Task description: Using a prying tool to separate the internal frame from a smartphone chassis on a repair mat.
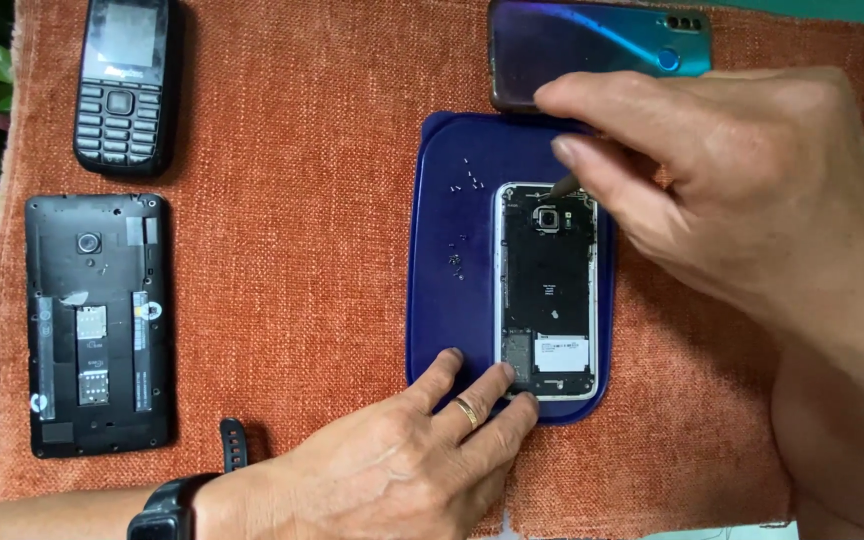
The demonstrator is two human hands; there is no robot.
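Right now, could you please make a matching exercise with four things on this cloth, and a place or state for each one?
Things:
1. keypad phone
2. opened phone
3. large black phone
4. blue-backed phone

Places or states:
A. far edge of the cloth, partly under the right hand
B. on the blue tray, steadied by the left hand
C. far left corner, keys up
D. left side, back cover off, card slots showing

Pairs: 1-C, 2-B, 3-D, 4-A
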